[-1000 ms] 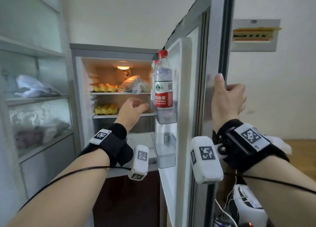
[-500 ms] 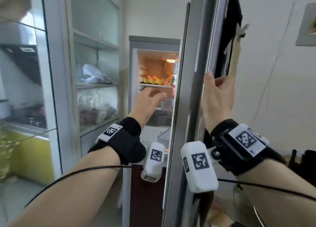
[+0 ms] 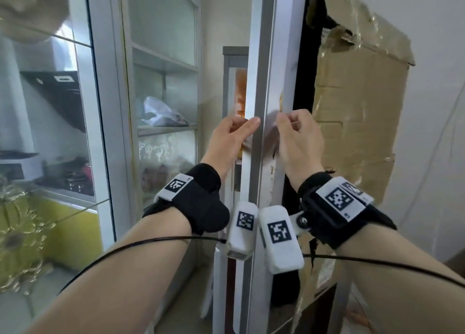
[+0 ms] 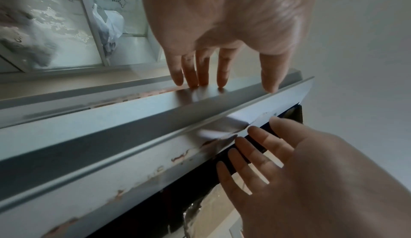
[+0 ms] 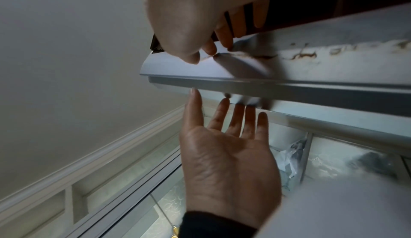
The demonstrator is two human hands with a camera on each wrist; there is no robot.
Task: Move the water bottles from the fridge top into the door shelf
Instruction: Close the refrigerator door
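Observation:
No water bottle shows in any view; the grey fridge door [image 3: 264,82] stands almost shut and hides the door shelf. Only a thin lit strip of the fridge interior [image 3: 241,92] shows left of it. My left hand [image 3: 234,135] lies on the door's edge with straight fingers [image 4: 200,69] touching the metal. My right hand [image 3: 297,132] rests on the door's outer face, fingers loosely bent and holding nothing. The left wrist view shows the right hand [image 4: 289,162] spread against the scratched door face [image 4: 111,136]. The right wrist view shows the left hand [image 5: 227,150] flat under the door's edge [image 5: 311,83].
A glass-fronted cabinet [image 3: 161,56] stands to the left, with a white plastic bag [image 3: 161,112] on a shelf. A torn, taped cardboard sheet [image 3: 357,107] leans on the wall right of the door. A range hood [image 3: 57,94] shows behind the glass at far left.
The door has swung from wide open to nearly shut, hiding the bottle and shelves. My left hand came out of the fridge onto the door's edge; my right hand stays on the door.

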